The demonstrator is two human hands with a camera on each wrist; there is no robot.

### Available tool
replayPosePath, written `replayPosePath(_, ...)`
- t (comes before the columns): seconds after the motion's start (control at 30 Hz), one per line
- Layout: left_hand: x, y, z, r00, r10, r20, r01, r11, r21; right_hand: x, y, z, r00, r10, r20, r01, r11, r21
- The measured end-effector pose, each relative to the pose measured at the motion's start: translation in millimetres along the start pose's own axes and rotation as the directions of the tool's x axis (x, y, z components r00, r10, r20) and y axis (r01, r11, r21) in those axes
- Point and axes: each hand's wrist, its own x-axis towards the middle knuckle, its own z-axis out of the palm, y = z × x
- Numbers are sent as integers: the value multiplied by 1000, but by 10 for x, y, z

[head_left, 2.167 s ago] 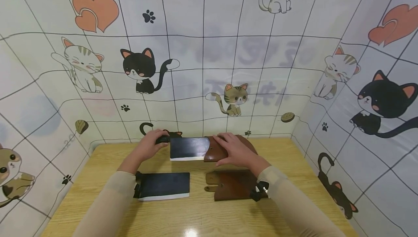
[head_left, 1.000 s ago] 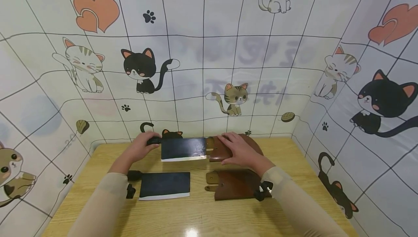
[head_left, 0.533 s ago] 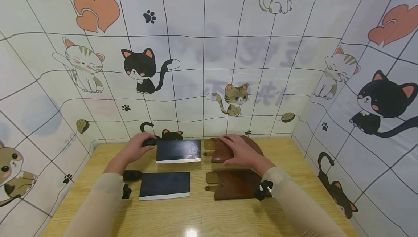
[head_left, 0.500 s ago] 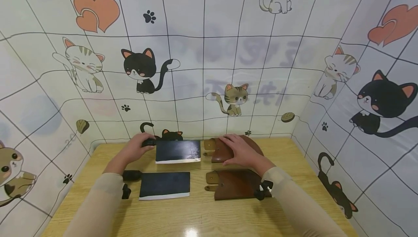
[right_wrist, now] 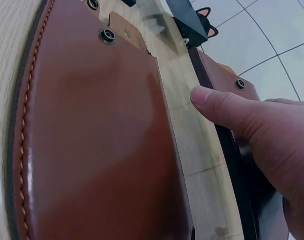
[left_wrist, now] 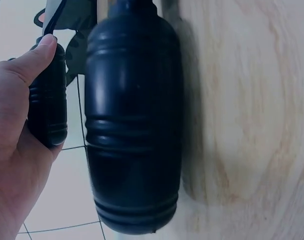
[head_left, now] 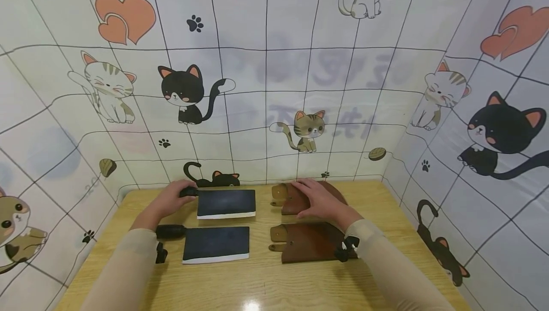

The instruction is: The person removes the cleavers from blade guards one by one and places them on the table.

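In the head view my left hand [head_left: 170,197] grips the black handle of the rear cleaver [head_left: 226,203], whose dark blade with a pale edge points right. The left wrist view has my thumb lying along that handle [left_wrist: 50,100]. My right hand [head_left: 319,200] holds the rear brown leather sheath [head_left: 292,205], fingers over its top and thumb by its near edge. A gap separates the blade from this sheath. The sheath's strap tabs stick out to the left. Whether the rear cleaver touches the table cannot be told.
A second cleaver [head_left: 216,244] lies in front, its handle [left_wrist: 134,125] large in the left wrist view. Another brown sheath [head_left: 310,242] with snap studs lies right of it, partly under my right wrist. The wooden table [head_left: 257,282] meets a cat-print wall [head_left: 266,73] behind.
The rear cleaver came out of the rear sheath, moved left and sank lower with my left hand. My right hand and that sheath shifted slightly right and down.
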Motion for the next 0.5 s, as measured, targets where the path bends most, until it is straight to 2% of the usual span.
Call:
replayPosePath(0.1, -22, -44, 2, 1000, -1, -2, 1, 1000, -14, 1, 19, 13, 1000, 5, 11, -5, 1000, 3)
replayPosePath(0.2, -34, -75, -4, 999, -30, 22, 30, 999, -25, -5, 36, 24, 1000, 12, 27, -13, 1000, 17)
replayPosePath(0.5, -77, -138, -19, 995, -76, 61, 76, 997, -9, -1, 65, 81, 997, 21, 70, -24, 999, 47)
